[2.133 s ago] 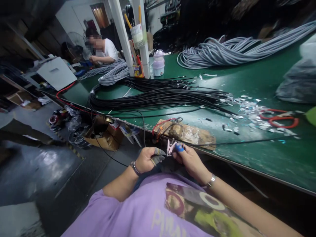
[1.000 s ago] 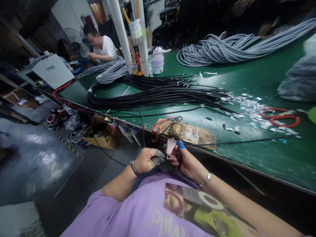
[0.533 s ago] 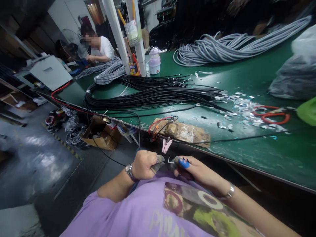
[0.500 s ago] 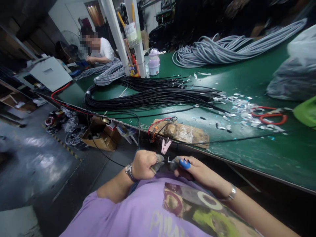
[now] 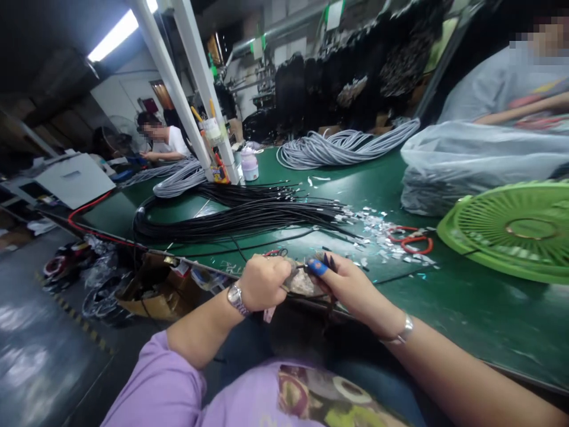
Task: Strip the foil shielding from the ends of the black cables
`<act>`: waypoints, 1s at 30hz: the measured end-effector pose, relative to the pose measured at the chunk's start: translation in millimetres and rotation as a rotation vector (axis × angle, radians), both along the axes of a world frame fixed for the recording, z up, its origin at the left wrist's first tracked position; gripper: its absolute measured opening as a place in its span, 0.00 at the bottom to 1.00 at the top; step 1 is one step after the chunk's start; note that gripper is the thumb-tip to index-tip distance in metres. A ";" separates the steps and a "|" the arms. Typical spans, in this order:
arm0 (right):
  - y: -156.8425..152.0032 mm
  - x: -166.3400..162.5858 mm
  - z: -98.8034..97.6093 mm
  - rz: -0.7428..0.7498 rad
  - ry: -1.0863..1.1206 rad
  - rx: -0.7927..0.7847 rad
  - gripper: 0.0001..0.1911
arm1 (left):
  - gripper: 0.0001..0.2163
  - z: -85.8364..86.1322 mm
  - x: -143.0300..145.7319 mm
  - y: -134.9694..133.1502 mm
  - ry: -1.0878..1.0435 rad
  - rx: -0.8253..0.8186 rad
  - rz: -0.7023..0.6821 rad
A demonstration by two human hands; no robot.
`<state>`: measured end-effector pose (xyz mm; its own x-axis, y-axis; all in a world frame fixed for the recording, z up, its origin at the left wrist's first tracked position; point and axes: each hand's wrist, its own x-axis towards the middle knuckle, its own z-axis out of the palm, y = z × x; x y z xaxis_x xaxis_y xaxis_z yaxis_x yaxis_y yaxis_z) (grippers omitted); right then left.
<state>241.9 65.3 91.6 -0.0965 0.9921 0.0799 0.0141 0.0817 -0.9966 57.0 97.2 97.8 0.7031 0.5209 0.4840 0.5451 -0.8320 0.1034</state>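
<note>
My left hand (image 5: 265,281), with a watch at the wrist, is closed around a thin black cable (image 5: 303,266) above the table's front edge. My right hand (image 5: 344,283), its thumb wrapped in blue, pinches at the cable's end, close to the left fingertips. Dark pointed bits show at the right fingers; I cannot make out what they are. Behind and below the hands lies a rough wooden block (image 5: 303,284), partly covered by them. A pink clip (image 5: 268,314) hangs under my left hand. Farther back rests a bundle of black cables (image 5: 240,217) with stripped ends.
On the green table (image 5: 471,314) are white and blue scraps (image 5: 376,228), red-handled scissors (image 5: 411,240), a green fan (image 5: 511,231), a plastic bag (image 5: 471,160), grey cable coils (image 5: 338,148) and a lilac bottle (image 5: 249,164). Two people sit across and at the far left.
Both hands have risen from against the purple shirt to in front of the wooden block, drawing together at the cable end. The view has tilted up and right, bringing the fan and second person in.
</note>
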 end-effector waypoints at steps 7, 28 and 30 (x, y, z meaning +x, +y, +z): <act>54.0 37.7 2.7 -0.049 -0.071 0.071 0.22 | 0.17 26.9 42.2 76.5 -0.084 -1.387 -0.124; 75.1 55.9 -27.8 -0.241 0.076 0.069 0.25 | 0.12 -17.5 79.1 111.4 -0.309 -0.851 -0.094; 74.8 56.3 -27.4 -0.250 0.032 0.104 0.24 | 0.13 -17.4 80.4 111.2 -0.330 -0.941 -0.102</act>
<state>298.2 140.0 64.2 0.1543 0.9711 0.1821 0.0153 0.1819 -0.9832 137.3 208.5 80.4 0.6706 0.7370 0.0847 0.3011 -0.3748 0.8769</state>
